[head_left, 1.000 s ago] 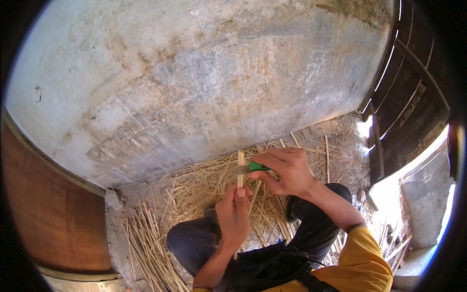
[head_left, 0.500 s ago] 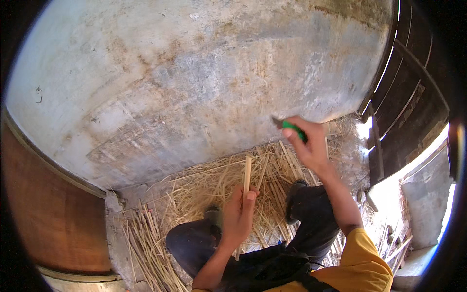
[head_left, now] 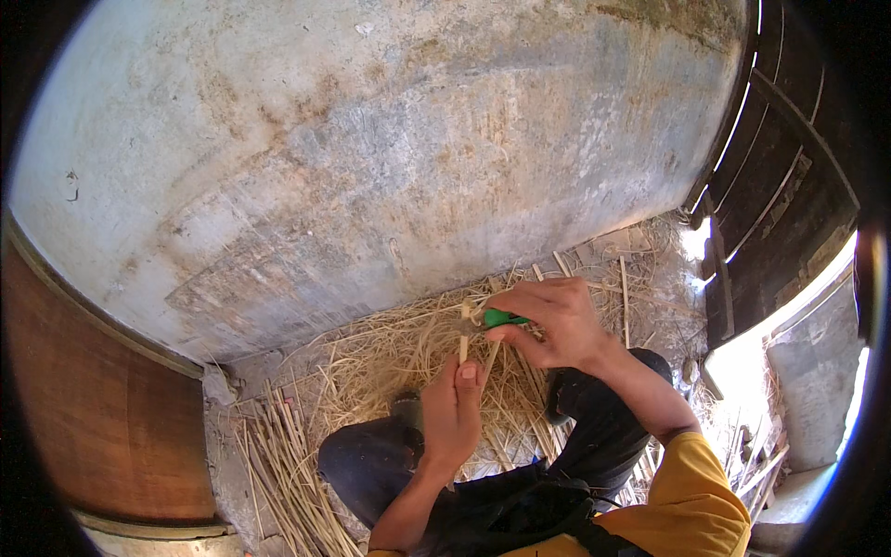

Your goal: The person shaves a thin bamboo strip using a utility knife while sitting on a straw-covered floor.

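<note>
My left hand (head_left: 452,413) is closed round a pale bamboo strip (head_left: 463,349), which stands upright out of the fist with the thumb lying along it. Just above and to the right, my right hand (head_left: 552,325) grips a knife (head_left: 502,317) by its green handle. The short blade points left and meets the strip near its top end. A small pale curl shows at that spot, too blurred to make out well. The strip's lower part is hidden by my left hand.
Pale shavings (head_left: 371,357) cover the floor between my legs and the stained wall (head_left: 390,176). A bundle of thin strips (head_left: 288,473) lies at the lower left, beside a brown wooden panel (head_left: 102,399). Dark boards (head_left: 780,186) stand at the right.
My right hand has come down and to the left, bringing the knife from near the wall onto the upper part of the strip. My left hand keeps its hold, almost in place.
</note>
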`<state>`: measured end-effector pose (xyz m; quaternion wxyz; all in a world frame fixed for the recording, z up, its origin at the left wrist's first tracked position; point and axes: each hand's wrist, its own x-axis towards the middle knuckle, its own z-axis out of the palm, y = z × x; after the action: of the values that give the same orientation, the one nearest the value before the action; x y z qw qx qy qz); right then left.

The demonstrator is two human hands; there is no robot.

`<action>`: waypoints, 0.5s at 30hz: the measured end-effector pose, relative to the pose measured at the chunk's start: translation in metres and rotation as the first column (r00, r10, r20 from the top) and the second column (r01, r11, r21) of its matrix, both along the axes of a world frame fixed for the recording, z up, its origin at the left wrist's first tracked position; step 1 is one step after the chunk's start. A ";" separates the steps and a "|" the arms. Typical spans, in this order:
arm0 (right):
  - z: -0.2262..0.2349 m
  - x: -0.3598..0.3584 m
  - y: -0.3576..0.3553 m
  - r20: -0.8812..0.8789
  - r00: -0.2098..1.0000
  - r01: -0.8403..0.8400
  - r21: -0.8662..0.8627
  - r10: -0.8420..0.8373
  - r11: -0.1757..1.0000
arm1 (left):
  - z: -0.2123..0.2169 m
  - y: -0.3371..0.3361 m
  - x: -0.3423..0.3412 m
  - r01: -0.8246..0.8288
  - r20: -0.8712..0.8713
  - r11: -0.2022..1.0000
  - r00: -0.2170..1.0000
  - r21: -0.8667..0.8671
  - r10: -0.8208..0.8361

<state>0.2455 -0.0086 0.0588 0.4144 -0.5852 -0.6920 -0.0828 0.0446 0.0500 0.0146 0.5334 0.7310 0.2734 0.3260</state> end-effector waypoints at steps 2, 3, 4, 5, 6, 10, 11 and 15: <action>-0.001 -0.003 0.002 -0.006 1.000 0.008 0.076 -0.008 0.997 | -0.003 0.000 0.000 -0.025 -0.001 0.997 1.000 0.070 0.025; -0.001 -0.004 0.003 -0.006 1.000 0.009 0.076 -0.009 0.997 | -0.002 0.000 -0.001 -0.028 -0.024 0.995 0.999 0.091 0.030; -0.001 -0.004 0.004 -0.003 1.000 0.018 0.083 -0.017 0.996 | -0.001 0.000 -0.001 -0.030 -0.046 0.993 0.998 0.112 0.035; -0.001 -0.004 0.004 -0.001 1.000 0.026 0.090 -0.026 0.996 | -0.001 -0.001 -0.001 -0.029 -0.046 0.993 0.998 0.112 0.035; -0.001 -0.004 0.004 -0.001 1.000 0.026 0.090 -0.026 0.996 | 0.000 -0.001 0.000 -0.039 -0.051 0.990 0.998 0.137 0.047; -0.001 -0.006 0.004 0.006 0.999 0.050 0.063 -0.051 0.997 | 0.001 -0.001 -0.001 -0.052 -0.071 0.986 0.995 0.157 0.064; -0.002 -0.006 0.005 0.010 0.998 0.062 0.073 -0.063 0.995 | 0.001 -0.001 -0.001 -0.052 -0.071 0.986 0.995 0.158 0.064; -0.004 -0.006 0.008 -0.010 0.997 0.078 0.068 -0.078 0.995 | 0.000 0.000 0.001 -0.083 -0.065 0.974 0.993 0.211 0.099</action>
<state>0.2396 -0.0002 0.0547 0.4330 -0.5977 -0.6640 -0.1205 0.0457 0.0495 0.0143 0.4279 0.7813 0.2910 0.3491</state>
